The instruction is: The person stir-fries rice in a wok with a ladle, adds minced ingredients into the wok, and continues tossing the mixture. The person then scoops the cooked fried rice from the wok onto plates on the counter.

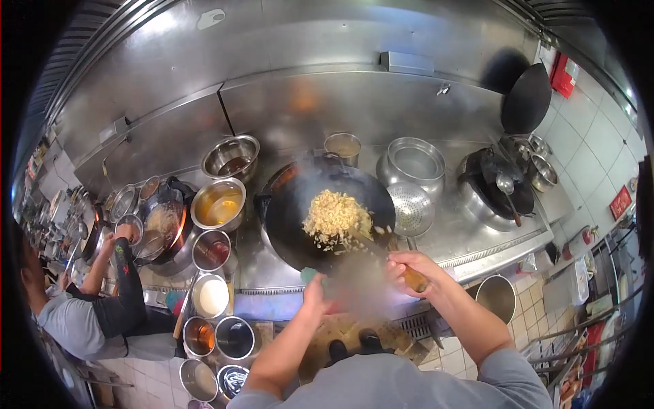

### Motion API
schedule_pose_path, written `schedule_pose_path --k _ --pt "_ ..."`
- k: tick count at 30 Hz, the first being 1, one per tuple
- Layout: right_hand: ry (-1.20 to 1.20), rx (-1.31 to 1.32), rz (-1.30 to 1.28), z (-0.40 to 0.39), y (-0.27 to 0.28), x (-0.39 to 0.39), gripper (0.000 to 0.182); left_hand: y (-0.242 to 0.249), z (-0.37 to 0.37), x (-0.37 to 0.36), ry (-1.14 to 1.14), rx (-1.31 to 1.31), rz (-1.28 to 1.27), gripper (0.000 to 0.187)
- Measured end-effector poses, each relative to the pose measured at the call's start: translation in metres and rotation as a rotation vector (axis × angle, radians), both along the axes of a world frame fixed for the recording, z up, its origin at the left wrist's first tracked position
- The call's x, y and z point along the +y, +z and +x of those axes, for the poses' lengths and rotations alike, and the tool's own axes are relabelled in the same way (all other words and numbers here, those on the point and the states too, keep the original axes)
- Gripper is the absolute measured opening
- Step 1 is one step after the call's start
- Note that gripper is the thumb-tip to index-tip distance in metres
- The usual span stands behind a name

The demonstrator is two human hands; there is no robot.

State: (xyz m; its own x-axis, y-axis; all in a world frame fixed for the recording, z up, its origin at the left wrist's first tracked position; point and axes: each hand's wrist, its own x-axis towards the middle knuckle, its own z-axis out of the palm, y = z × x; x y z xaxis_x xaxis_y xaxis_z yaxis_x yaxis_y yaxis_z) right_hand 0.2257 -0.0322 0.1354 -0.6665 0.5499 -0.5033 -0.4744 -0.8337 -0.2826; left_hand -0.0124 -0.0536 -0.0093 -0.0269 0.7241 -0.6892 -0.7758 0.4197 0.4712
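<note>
A large black wok (286,225) stands on the burner in front of me, with steam rising from it. Chopped pale-yellow food (336,217) is heaped in its middle, and some bits lie loose toward the right. My right hand (419,270) grips the wooden handle of a spatula (371,245), whose far end reaches into the food. At the wok's near edge, my left hand (315,294) is closed on a green cloth (310,275). A hazy smear covers the space between my hands, so the wok's handle is hidden there.
A perforated skimmer (409,210) and a metal pot (414,163) sit right of the wok. Bowls, including one with yellow liquid (219,206), and several seasoning containers (210,297) line the left. A co-worker (88,313) works at another wok. A second wok (501,198) stands farther right.
</note>
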Motion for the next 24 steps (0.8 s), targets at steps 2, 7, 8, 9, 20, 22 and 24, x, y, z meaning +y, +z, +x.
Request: schedule_pose_path --k 2,7,8,9,20,22,24 --pt "-0.059 -0.050 0.014 -0.014 -0.002 -0.007 0.008 0.013 -0.010 -0.003 -0.057 -0.240 -0.068 0.009" --pt "-0.080 -0.168 0.155 -0.038 -0.036 -0.038 0.007 -0.020 -0.022 -0.004 -0.255 0.066 -0.075 0.011" --pt "-0.105 -0.238 0.191 -0.044 -0.043 -0.046 0.007 -0.029 -0.023 -0.004 -0.268 0.070 -0.094 0.011" --pt "-0.119 -0.188 0.191 -0.049 -0.057 -0.054 0.009 -0.038 -0.023 -0.005 -0.300 0.044 -0.102 0.011" --pt "-0.114 -0.066 0.049 -0.076 -0.124 -0.090 0.013 -0.057 -0.036 -0.002 -0.293 -0.064 -0.044 0.017" --pt "-0.148 -0.022 0.037 -0.087 -0.167 -0.079 0.012 -0.047 -0.038 -0.002 -0.288 -0.040 -0.021 0.014" --pt "-0.068 0.086 0.121 -0.099 -0.180 -0.067 0.010 -0.032 -0.038 -0.004 -0.323 -0.046 0.000 0.012"
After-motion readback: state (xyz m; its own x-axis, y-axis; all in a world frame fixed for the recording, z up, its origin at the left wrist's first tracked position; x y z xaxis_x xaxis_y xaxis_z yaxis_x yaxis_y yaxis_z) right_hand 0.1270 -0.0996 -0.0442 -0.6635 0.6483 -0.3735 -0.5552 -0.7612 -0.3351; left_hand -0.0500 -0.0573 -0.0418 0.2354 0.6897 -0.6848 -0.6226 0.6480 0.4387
